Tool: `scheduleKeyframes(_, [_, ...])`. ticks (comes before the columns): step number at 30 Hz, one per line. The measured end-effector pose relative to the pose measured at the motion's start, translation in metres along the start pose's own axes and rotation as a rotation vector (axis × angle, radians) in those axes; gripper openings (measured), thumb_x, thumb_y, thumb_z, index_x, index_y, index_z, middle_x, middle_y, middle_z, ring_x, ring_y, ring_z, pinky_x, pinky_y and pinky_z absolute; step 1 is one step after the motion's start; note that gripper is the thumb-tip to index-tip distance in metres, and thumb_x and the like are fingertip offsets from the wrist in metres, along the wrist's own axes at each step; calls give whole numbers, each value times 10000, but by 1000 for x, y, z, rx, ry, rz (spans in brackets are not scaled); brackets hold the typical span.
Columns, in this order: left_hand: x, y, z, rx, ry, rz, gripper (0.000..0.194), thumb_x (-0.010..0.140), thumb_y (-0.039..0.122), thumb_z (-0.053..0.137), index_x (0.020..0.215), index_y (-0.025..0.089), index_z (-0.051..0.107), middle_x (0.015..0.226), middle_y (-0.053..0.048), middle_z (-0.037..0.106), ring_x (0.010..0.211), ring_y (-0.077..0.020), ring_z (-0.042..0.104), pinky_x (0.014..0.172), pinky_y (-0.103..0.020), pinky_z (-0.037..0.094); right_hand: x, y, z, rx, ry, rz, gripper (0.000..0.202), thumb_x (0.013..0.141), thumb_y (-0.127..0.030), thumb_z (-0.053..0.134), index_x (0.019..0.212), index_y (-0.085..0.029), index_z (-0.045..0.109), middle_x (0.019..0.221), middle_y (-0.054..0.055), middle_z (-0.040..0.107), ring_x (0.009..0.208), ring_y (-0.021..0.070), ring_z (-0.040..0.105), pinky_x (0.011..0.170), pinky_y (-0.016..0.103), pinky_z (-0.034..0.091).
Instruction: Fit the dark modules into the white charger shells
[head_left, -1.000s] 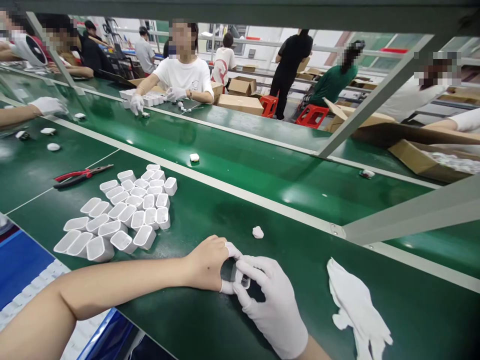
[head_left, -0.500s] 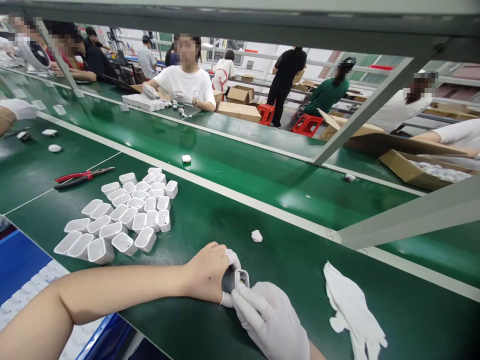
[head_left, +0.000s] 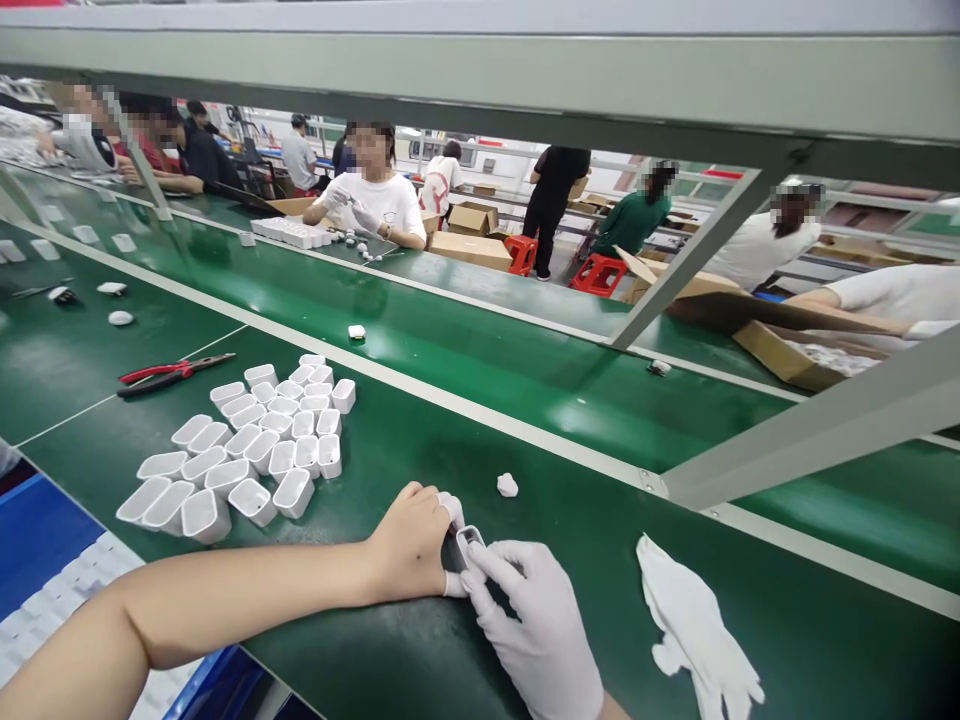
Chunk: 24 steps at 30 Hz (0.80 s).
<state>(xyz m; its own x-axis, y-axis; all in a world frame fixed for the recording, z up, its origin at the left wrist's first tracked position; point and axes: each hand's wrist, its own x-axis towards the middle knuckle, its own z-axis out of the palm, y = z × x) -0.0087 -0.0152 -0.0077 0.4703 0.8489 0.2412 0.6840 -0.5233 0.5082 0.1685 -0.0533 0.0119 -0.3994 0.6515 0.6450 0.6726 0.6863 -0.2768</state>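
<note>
My left hand (head_left: 412, 545), bare apart from white finger covers on the thumb and a fingertip, is closed around a small white plastic case (head_left: 470, 540). The case lies on its side, its open end facing right, and its body looks grey in shadow. At that opening, my right hand (head_left: 536, 620), in a white glove, has thumb and fingers brought together. Whatever the right fingertips pinch is hidden. Left of my hands, several similar white cases (head_left: 259, 450) stand grouped, open side up. Beyond my hands lies a small crumpled white piece (head_left: 508, 485).
A white glove (head_left: 694, 620) lies at right. Red-handled pliers (head_left: 176, 373) rest at left. A pale rail (head_left: 450, 390) separates the table from a green conveyor (head_left: 420, 320) carrying a small white part (head_left: 356, 332). A slanted metal post (head_left: 810, 430) rises at right. Co-workers sit across.
My view has tilted up a little. The right fingers have shifted at the case's opening and the hand looks more spread behind them. My left hand still holds the case.
</note>
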Motion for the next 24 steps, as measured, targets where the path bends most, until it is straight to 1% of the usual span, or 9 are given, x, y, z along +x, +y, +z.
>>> scheduleKeyframes(3, [2, 1, -2, -28, -25, -10, 418, 646, 519, 710, 813, 189, 515, 790, -19, 619, 773, -224, 577, 745, -367, 393, 0, 2, -3, 102, 21, 18, 201, 893, -127, 533, 972, -222, 691, 772, 24, 652, 648, 162, 597, 568, 296, 499])
scheduleKeyframes(7, [4, 3, -7, -36, -33, -36, 420, 631, 476, 734, 854, 182, 534, 813, -20, 618, 795, -227, 584, 762, -372, 422, -3, 10, -6, 368, 155, 362, 63, 868, -200, 618, 831, -202, 669, 797, 34, 669, 684, 164, 643, 596, 269, 540])
scheduleKeyframes(9, [3, 4, -8, -55, -24, -5, 390, 656, 410, 717, 926, 182, 553, 862, -24, 632, 825, -227, 588, 781, -370, 433, -3, 16, -5, 482, 214, 505, 104, 894, -268, 607, 858, -183, 655, 769, 43, 682, 646, 173, 655, 578, 275, 555])
scheduleKeyframes(12, [1, 4, -9, -94, -2, 52, 483, 669, 340, 701, 1103, 190, 550, 997, -42, 654, 904, -242, 589, 823, -381, 442, -2, 23, -3, 586, 147, 564, 244, 976, -315, 451, 925, -165, 637, 707, 37, 662, 544, 155, 620, 501, 263, 541])
scheduleKeyframes(16, [1, 2, -8, -197, -29, 104, 479, 674, 342, 734, 1106, 206, 580, 1008, -33, 677, 926, -233, 594, 853, -367, 453, 3, 23, -9, 533, 41, 448, 235, 937, -298, 484, 880, -191, 685, 726, 21, 607, 586, 145, 588, 522, 249, 517])
scheduleKeyframes(18, [1, 0, -8, -254, -43, 134, 465, 679, 335, 743, 1102, 213, 593, 980, -19, 689, 909, -212, 600, 858, -344, 455, 4, 21, -14, 397, -7, 288, 206, 918, -227, 495, 937, -215, 699, 728, 8, 573, 607, 138, 574, 537, 240, 496])
scheduleKeyframes(21, [3, -1, -8, -297, -54, 179, 434, 692, 313, 735, 1095, 224, 600, 959, 3, 697, 882, -187, 607, 865, -321, 444, 2, 20, -19, 137, -35, -57, 310, 911, -128, 446, 1085, -234, 680, 684, -7, 532, 559, 130, 506, 511, 248, 422])
scheduleKeyframes(23, [3, -1, -8, -310, -45, 196, 404, 704, 299, 723, 1082, 226, 603, 959, 11, 703, 875, -180, 611, 873, -315, 434, -1, 21, -19, 27, -51, -217, 333, 930, -173, 429, 1177, -213, 649, 689, 6, 536, 567, 144, 485, 523, 270, 396])
scheduleKeyframes(24, [3, -1, -7, -315, -37, 198, 396, 703, 295, 722, 1075, 227, 607, 952, 11, 705, 870, -181, 612, 871, -314, 433, -2, 22, -19, 0, -65, -238, 344, 950, -216, 410, 1212, -194, 632, 701, 16, 538, 577, 151, 483, 530, 278, 391])
